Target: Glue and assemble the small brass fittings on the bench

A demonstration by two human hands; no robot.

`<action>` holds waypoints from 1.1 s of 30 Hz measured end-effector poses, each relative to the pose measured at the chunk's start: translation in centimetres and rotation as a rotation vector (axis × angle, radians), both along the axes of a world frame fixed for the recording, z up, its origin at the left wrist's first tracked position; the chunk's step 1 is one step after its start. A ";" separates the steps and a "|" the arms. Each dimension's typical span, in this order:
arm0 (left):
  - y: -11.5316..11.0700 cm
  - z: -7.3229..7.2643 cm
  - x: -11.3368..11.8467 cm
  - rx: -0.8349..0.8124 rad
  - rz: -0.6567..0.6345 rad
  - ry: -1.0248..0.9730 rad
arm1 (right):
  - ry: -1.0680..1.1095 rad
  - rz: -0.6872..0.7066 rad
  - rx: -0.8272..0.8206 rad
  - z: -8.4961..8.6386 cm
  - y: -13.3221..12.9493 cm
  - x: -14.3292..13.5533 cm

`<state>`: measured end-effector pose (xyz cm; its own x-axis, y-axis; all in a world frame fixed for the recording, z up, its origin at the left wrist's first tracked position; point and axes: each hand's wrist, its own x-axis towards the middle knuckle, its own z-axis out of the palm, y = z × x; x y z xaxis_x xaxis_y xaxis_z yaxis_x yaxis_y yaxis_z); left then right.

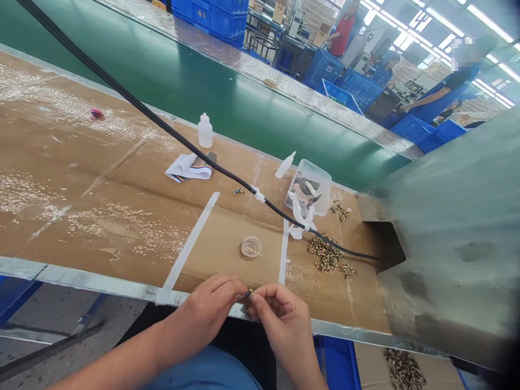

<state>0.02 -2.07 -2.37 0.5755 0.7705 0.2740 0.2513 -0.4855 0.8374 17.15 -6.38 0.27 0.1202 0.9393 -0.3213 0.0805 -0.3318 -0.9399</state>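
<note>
Part, small and mostly hidden, is held at the near edge of the bench between the left hand and the right hand. Both are nearly closed, fingertips pinched on it. Beyond, a cup is set on cardboard; rightward, a pile is heaped.
</note>
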 end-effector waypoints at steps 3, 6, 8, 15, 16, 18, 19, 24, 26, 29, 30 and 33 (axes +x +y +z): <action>0.1 0.0 0.0 0.016 -0.008 0.006 | 0.053 0.025 -0.084 0.4 0.5 0.3; 0.2 0.1 0.0 0.022 -0.004 0.012 | 0.089 0.062 -0.150 0.5 0.9 0.7; 0.2 0.1 0.0 0.014 -0.012 0.015 | 0.073 0.077 -0.143 0.4 1.1 0.9; 0.2 -0.1 -0.1 0.005 -0.056 0.030 | -0.137 0.185 -0.020 0.4 1.1 1.4; 0.2 0.0 -0.1 0.004 -0.056 0.032 | -0.170 0.197 0.001 0.5 1.2 1.5; 0.2 0.0 -0.1 0.003 -0.053 0.033 | -0.216 0.216 0.031 0.6 1.2 1.5; 0.2 0.0 -0.1 0.001 -0.054 0.033 | -0.231 0.221 0.041 0.6 1.2 1.5; 0.2 0.0 -0.2 -0.007 -0.070 0.038 | -0.258 0.235 0.054 0.7 1.2 1.5; 0.2 -0.1 -0.3 -0.006 -0.078 0.039 | -0.269 0.246 0.057 0.7 1.1 1.6; 0.2 -0.2 -0.3 -0.006 -0.082 0.031 | -0.286 0.253 0.067 0.7 1.1 1.6; 0.2 -0.3 -0.3 -0.005 -0.083 0.029 | -0.292 0.256 0.069 0.7 1.1 1.6; 0.2 -0.4 -0.3 0.000 -0.081 0.030 | -0.290 0.263 0.068 0.7 1.1 1.6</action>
<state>-0.26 -1.84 -2.77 0.6440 0.7209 0.2560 0.2358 -0.5053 0.8301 18.79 -5.30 0.98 -0.0508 0.9681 -0.2453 0.4199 -0.2021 -0.8848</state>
